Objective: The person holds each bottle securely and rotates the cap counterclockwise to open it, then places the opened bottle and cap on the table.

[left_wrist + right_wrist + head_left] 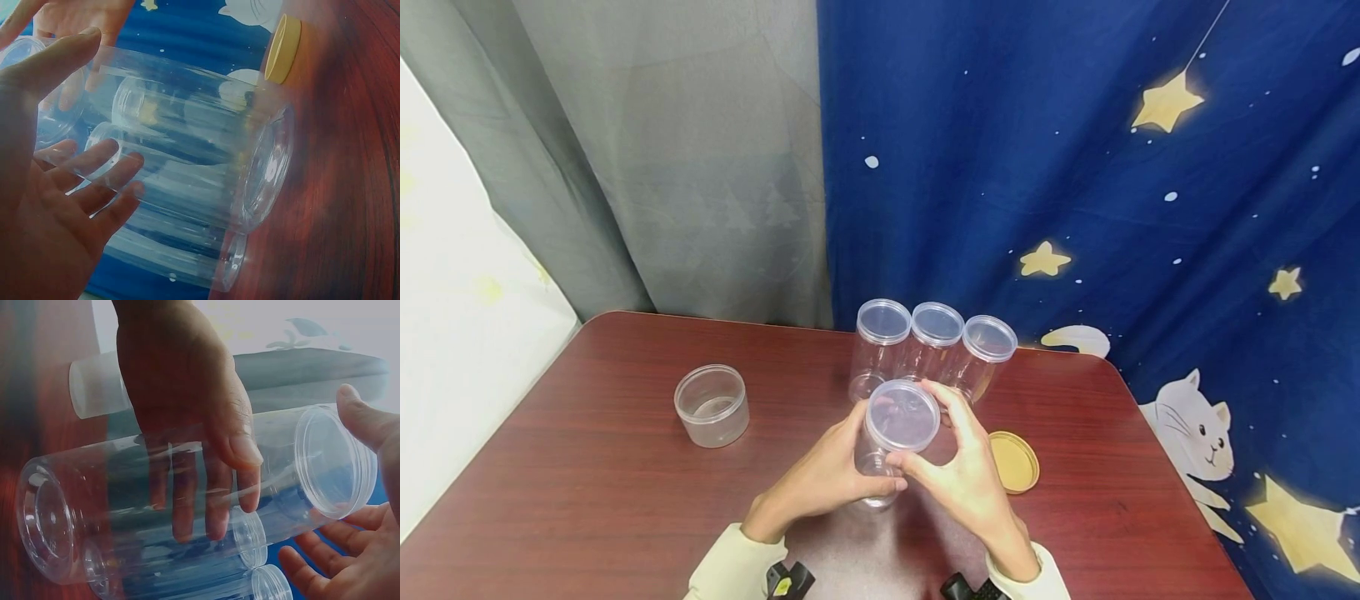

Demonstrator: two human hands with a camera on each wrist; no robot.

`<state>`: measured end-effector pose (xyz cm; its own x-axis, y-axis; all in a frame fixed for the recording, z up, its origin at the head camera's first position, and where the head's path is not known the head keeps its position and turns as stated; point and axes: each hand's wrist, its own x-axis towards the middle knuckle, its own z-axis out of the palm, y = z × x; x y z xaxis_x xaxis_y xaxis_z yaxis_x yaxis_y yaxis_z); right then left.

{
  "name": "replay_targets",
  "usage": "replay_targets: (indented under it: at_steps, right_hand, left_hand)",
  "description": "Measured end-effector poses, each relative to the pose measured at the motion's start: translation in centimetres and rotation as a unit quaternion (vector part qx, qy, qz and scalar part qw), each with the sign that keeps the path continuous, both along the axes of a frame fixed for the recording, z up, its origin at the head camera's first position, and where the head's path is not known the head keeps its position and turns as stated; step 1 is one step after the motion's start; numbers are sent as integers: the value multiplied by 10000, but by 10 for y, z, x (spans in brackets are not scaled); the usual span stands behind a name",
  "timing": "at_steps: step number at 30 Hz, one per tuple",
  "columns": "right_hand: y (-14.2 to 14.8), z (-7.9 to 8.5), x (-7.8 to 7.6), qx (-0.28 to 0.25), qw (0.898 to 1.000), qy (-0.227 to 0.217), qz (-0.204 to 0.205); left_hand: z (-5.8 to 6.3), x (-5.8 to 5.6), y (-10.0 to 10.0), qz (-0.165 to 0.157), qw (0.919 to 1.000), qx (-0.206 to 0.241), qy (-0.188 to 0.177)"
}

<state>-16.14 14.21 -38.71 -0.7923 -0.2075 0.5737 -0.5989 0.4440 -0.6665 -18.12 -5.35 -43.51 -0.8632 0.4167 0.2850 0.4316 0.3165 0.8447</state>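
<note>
Beyond the fingers, three jars stand already lidded; the left hand grasps a fourth jar, the right hand its lid; leftward, a tub lies uncovered.

The person wears pale cream sleeves, seen at the bottom of the head view: the left sleeve lower left of centre, the right sleeve lower right of centre. Both are plain, and each ends in a soft cuff at the wrist. Below the left cuff sits a black wrist device with a rounded barrel and a small yellow-green mark. Its dark counterpart, at the bottom edge right of centre, shows a similar stubby barrel beside a textured block. The left hand and right hand are bare, with short thumbnails.
</note>
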Motion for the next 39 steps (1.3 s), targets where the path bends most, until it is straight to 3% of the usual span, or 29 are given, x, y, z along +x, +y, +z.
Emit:
replay_targets:
  at_steps: [6, 16, 39]
  right_hand:
    - [1, 0, 0, -3, 9998, -186, 9]
    - [5, 3, 1, -43, 9979, -532, 369]
    - [16, 7, 1, 58, 9844, -669, 1628]
  left_hand:
    - [0, 0, -1, 9, 9999, -76, -94]
    - [0, 0, -3, -178, 9996, -151, -132]
    - [2, 0, -6, -561, 9982, -216, -48]
